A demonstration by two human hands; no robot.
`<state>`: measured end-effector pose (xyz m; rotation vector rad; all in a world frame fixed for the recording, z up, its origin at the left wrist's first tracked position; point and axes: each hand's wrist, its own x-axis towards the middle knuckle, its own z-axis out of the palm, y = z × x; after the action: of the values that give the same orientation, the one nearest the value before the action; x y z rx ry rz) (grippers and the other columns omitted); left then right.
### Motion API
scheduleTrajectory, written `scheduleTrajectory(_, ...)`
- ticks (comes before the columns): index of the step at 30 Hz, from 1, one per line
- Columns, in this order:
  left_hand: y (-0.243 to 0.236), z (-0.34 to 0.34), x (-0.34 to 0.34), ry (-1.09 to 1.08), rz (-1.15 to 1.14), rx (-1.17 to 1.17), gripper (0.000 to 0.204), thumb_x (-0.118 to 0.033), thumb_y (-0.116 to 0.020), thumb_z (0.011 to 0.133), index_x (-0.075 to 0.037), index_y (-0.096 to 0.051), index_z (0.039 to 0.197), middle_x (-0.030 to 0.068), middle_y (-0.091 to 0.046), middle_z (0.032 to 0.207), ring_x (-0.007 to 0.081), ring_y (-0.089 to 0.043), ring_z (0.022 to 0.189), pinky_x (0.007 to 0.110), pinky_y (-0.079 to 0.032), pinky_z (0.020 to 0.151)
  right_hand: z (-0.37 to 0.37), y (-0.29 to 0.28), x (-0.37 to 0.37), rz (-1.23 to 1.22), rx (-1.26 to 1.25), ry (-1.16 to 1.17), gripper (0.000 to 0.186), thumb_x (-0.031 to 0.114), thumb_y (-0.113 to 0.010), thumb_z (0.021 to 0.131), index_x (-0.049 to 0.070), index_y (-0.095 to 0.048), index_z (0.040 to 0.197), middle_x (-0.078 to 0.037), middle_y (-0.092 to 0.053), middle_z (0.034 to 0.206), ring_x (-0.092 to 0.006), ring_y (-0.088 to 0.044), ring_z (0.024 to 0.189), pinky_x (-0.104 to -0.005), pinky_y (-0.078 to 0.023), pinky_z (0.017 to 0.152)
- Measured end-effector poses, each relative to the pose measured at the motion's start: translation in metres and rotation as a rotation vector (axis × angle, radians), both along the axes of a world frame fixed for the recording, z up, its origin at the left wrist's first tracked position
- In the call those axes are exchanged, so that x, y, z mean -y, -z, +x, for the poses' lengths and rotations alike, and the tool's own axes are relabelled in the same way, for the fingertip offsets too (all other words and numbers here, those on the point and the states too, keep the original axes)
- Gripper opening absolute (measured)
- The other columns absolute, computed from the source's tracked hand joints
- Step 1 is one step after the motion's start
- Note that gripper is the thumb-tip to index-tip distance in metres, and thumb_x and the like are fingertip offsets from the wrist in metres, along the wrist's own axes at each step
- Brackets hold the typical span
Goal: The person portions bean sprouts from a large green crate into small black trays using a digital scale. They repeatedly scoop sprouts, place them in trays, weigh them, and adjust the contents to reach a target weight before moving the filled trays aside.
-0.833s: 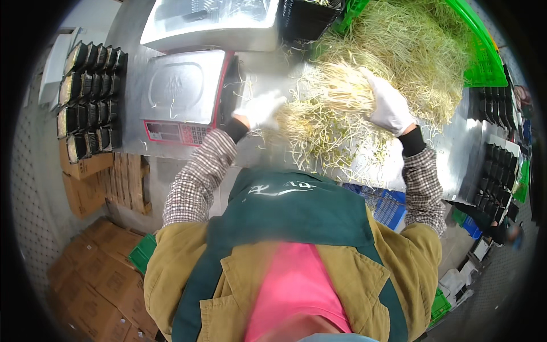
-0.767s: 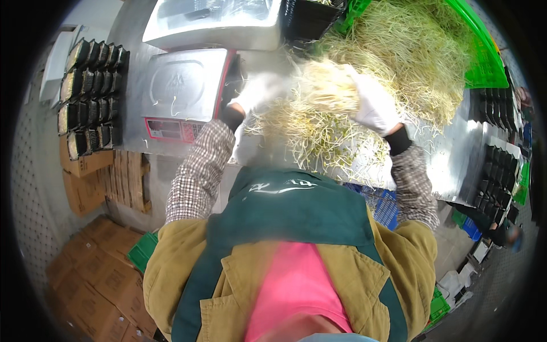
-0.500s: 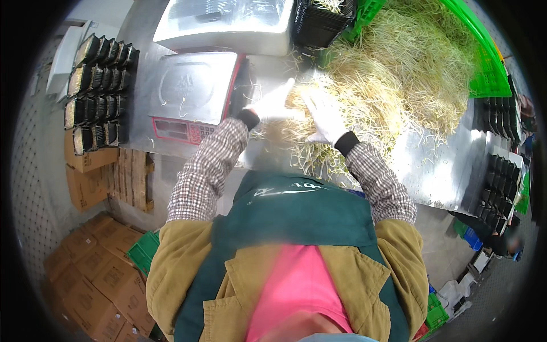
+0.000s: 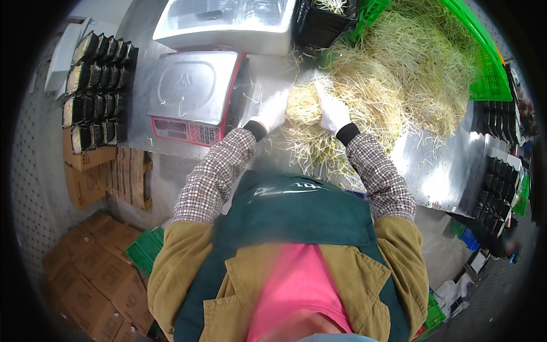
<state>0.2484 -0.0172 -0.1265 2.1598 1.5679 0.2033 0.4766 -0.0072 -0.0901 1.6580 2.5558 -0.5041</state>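
My left hand (image 4: 272, 109) and my right hand (image 4: 331, 109), in white gloves, press from both sides on a bundle of pale sprouts (image 4: 302, 105) on the steel table (image 4: 433, 179). Loose sprouts spread below the bundle. A large heap of sprouts (image 4: 410, 57) lies beyond my right hand, partly inside a green plastic crate (image 4: 490, 82). Left of my hands sits a scale (image 4: 185, 85) with a steel plate and red frame, a few stray sprouts on it. My fingertips are partly hidden among the strands.
A steel box (image 4: 222, 25) and stacked black trays (image 4: 325, 25) stand at the back. Rows of black punnets (image 4: 97, 74) are at left, more black trays (image 4: 493, 188) at right. Cardboard boxes (image 4: 97, 262) lie low left; a partly visible person (image 4: 501, 242) is at far right.
My right hand has moved left with the sprouts from the side of the heap, and my left hand has shifted right, so both now close round the bundle.
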Motion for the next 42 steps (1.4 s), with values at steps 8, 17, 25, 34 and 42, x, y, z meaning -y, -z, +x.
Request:
scheduleTrajectory(8,-0.052,-0.001,0.006,0.216,-0.192,-0.068,0.039,-0.011,-0.042,0.096,-0.007,-0.045,0.135,0.0203,-0.058,0.113,0.038,-0.062,0.099,0.045,-0.052,0.085,0.047,-0.057,-0.006,0.038,0.235,-0.295,0.043,0.005,-0.056,0.083,0.005,-0.054,0.125,-0.013,-0.069,0.078,-0.0316,-0.069,0.074,-0.0415,-0.055,0.066)
scheduleTrajectory(17,-0.057,-0.024,-0.026,0.475,-0.064,-0.088,0.085,-0.001,-0.073,0.073,-0.008,-0.035,0.148,0.0167,-0.052,0.138,0.0308,-0.058,0.117,0.037,-0.05,0.095,0.109,-0.151,-0.019,0.032,-0.214,0.015,0.047,0.018,-0.07,0.082,0.005,-0.058,0.126,-0.018,-0.068,0.11,-0.0329,-0.067,0.099,-0.0387,-0.055,0.084)
scheduleTrajectory(25,-0.085,-0.004,-0.091,-0.413,-0.68,0.991,0.061,-0.029,-0.057,0.097,0.002,-0.037,0.146,0.017,-0.044,0.149,0.0269,-0.046,0.134,0.034,-0.04,0.11,0.001,-0.015,-0.013,0.086,-0.156,-0.02,0.089,0.031,-0.084,0.068,0.007,-0.042,0.143,-0.019,-0.06,0.125,-0.0333,-0.059,0.115,-0.0391,-0.049,0.097)
scheduleTrajectory(34,-0.049,0.001,-0.029,0.245,-0.231,-0.074,0.11,-0.039,-0.081,0.069,0.004,-0.02,0.15,0.028,-0.051,0.132,0.0383,-0.052,0.121,0.042,-0.044,0.103,-0.002,-0.002,-0.006,-0.064,0.177,0.028,0.08,0.011,-0.061,0.081,0.007,-0.023,0.152,-0.017,-0.065,0.109,-0.0321,-0.062,0.111,-0.053,-0.038,0.106)
scheduleTrajectory(42,-0.035,0.007,-0.03,0.418,-0.24,-0.221,0.068,-0.02,-0.071,0.078,-0.002,-0.044,0.137,0.0223,-0.061,0.113,0.0366,-0.065,0.098,0.043,-0.054,0.084,0.048,-0.022,-0.018,-0.009,0.13,-0.005,0.015,0.009,-0.057,0.087,0.008,-0.069,0.095,-0.022,-0.067,0.098,-0.0356,-0.07,0.086,-0.044,-0.057,0.072)
